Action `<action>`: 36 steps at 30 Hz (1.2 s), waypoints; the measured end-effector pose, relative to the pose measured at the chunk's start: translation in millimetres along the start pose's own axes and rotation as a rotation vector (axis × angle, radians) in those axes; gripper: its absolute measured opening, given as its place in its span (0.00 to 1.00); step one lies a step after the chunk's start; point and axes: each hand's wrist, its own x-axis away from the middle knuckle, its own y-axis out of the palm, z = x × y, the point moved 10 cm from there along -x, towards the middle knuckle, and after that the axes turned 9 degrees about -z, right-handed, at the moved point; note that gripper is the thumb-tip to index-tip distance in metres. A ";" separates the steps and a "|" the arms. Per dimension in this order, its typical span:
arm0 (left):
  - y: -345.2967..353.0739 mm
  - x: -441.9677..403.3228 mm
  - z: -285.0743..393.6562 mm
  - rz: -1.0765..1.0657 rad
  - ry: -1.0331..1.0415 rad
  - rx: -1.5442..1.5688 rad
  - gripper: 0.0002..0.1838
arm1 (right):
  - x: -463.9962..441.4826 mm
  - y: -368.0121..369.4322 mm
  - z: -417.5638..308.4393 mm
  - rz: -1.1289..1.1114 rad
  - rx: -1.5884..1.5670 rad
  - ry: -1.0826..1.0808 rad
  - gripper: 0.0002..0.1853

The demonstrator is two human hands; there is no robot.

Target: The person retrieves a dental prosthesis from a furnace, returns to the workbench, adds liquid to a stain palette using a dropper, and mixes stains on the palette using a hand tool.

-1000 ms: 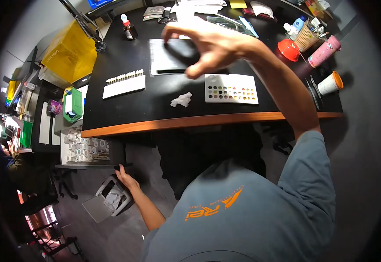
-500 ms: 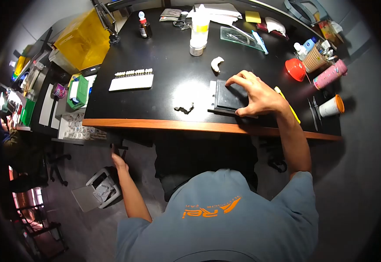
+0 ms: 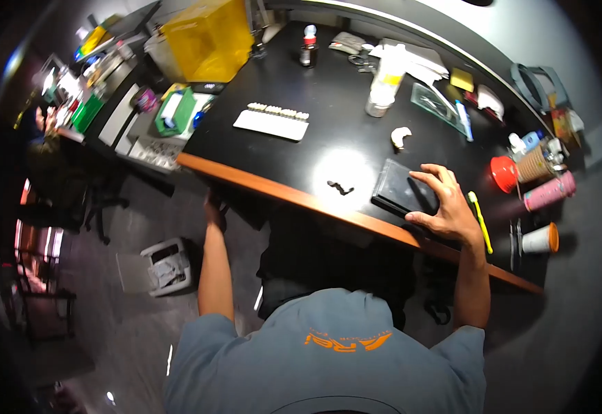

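Observation:
My right hand [image 3: 447, 207] rests at the right end of a flat black case [image 3: 401, 189] near the desk's front edge, thumb and fingers gripping it. Below the desk, beside the drawer area, is my left hand [image 3: 213, 208]; its fingers are dark and hard to make out. A small dark curved piece [image 3: 340, 188] lies left of the case in a bright patch of light. Behind the case sits a white curved piece [image 3: 401, 136]. Farther left is a white holder with a row of tooth-shaped tabs [image 3: 271, 124].
A white bottle [image 3: 388, 79] and a brown bottle [image 3: 308, 52] stand at the back. On the right are a yellow stick [image 3: 480, 222], a red bowl [image 3: 503, 174], a pink bottle [image 3: 549, 192] and a white cup [image 3: 539, 238]. A bin [image 3: 170, 268] is on the floor. Another person sits far left.
The view has turned. The palette seen earlier no longer shows, and the black case lies near the front edge under my right hand. The drawer looks pushed further in beside my left hand.

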 end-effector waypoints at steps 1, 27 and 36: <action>-1.0 -5.2 -0.3 0.023 -0.005 -0.008 0.36 | 8.9 -5.9 -0.2 0.043 -0.038 0.013 0.41; 125.2 242.3 -74.6 -0.287 0.072 -1.485 0.65 | 155.3 309.1 87.0 -0.124 0.020 0.525 0.33; 129.2 243.0 -62.0 -0.015 -0.110 -1.795 0.72 | 152.7 303.3 97.7 0.197 0.017 0.609 0.27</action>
